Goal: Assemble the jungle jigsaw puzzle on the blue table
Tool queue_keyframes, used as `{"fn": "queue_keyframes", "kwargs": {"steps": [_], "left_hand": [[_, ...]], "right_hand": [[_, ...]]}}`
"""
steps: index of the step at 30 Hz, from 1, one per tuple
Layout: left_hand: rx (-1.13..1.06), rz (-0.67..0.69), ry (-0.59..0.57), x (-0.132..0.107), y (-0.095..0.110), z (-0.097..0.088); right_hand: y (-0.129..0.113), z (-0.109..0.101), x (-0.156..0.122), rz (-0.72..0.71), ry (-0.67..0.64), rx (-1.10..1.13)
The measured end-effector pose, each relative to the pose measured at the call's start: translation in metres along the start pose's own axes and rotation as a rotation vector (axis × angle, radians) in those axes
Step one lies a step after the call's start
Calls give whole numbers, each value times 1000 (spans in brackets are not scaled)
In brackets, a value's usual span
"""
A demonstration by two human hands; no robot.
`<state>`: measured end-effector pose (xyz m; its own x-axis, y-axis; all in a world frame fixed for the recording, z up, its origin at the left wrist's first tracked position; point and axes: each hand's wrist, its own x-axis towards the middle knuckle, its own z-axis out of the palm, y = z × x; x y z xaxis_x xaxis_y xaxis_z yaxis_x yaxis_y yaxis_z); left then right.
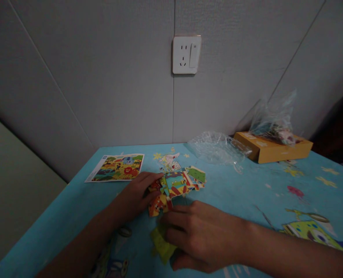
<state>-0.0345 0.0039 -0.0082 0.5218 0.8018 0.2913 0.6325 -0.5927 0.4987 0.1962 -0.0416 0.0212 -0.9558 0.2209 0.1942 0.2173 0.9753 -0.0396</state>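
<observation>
My left hand [141, 193] lies with fingers stretched over the left end of a cluster of jigsaw pieces [175, 183], pressing or touching them. The pieces are bright red, yellow and teal, some joined, and a green-backed one [196, 174] sits at the right end. Closer to me, my right hand [193, 235] is curled, its fingers and thumb closed around the edge of a yellow-green jigsaw piece [163, 244]. That piece is blurred and partly covered by the fingers. An orange piece [156, 206] at the cluster's near edge lies between both hands.
A printed picture sheet [119, 168] with animals lies at the back left. Crumpled clear plastic [217, 148] is by the wall, beside a yellow-orange box [284, 151] with a plastic bag [274, 121] on it. A blue cartoon tablecloth [235, 197] covers the table; a socket [186, 55] is on the wall.
</observation>
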Motion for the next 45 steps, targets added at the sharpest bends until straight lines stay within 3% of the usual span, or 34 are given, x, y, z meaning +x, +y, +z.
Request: {"fn": "queue_keyframes", "kwargs": {"steps": [5,10,13,18,20,22,26,29,33,36,40,45], "left_hand": [[14,9,13,0,-1,0],[-4,40,19,0,-4,2],[9,71,20,0,-5,2],[25,116,-14,-1,0,2],[20,124,-34,-1,1,3],[15,112,-37,0,0,5],[24,47,-20,1,-3,7],[37,20,-17,1,-2,7],[56,1,23,1,1,7],[64,14,48,1,3,8],[47,-17,38,2,2,10],[38,-32,41,3,-5,14]], "right_hand": [[-2,-4,-4,-73,-45,6],[-4,-6,-2,20,-56,50],[-6,-1,-2,0,-63,28],[-7,-6,-2,-53,72,-84],[-3,-17,-3,31,114,-59],[5,-28,-5,226,123,68],[20,-37,-10,520,3,239],[31,-30,-13,545,18,138],[48,-15,-16,378,214,-22],[61,2,-19,321,249,-5],[73,21,-23,371,184,38],[74,23,-23,522,148,-2]]}}
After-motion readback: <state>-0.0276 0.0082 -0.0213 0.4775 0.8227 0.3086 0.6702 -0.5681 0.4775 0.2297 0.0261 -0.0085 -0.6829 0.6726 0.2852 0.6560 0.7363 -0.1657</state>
